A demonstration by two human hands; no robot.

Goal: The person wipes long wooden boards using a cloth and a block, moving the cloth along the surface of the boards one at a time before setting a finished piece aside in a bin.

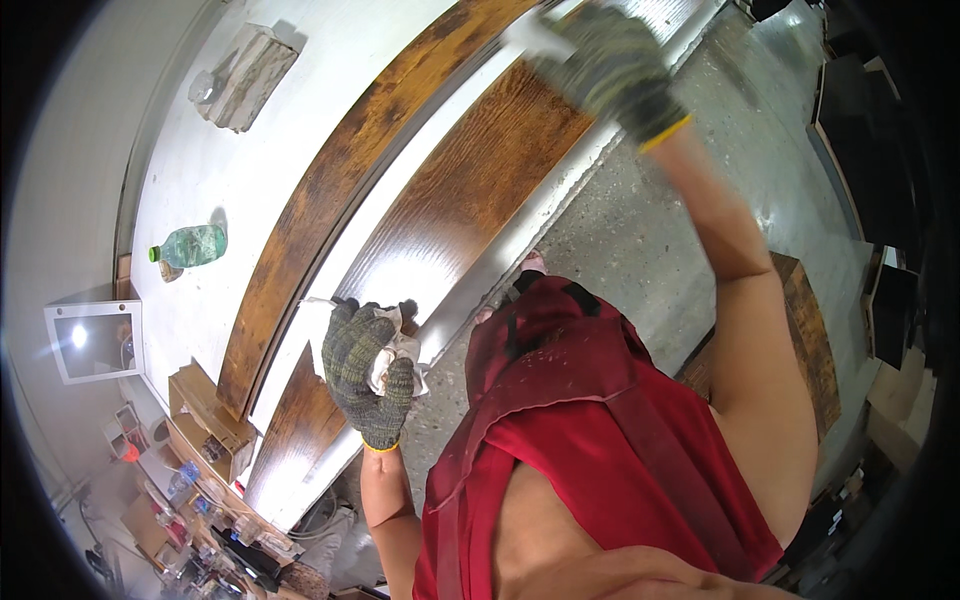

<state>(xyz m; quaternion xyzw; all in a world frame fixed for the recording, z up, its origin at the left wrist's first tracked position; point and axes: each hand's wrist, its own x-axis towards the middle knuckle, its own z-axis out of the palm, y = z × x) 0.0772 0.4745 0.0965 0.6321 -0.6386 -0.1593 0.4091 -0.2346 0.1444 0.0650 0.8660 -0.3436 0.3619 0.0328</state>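
Note:
My left hand (365, 375), in a dark green knit work glove with a yellow cuff edge, is closed around a crumpled white rag (395, 365). It is at the near edge of a brown wood-grain board (470, 170), and a thin white tip pokes out by its fingertips. Farther off to the right, my right hand (610, 70), gloved alike, is over the far part of the same board and smeared by motion. A whitish thing (540, 40) shows at its fingers, too blurred to name. Alongside lies a second long wood-grain board (330, 190).
On the white table (190, 310) are a green plastic bottle (192, 245) and a rough grey block (245, 80). A white-framed panel (95, 340) is at the left. Cardboard boxes (205, 420) and clutter fill the lower left. Dark panels (870, 150) stand along the right.

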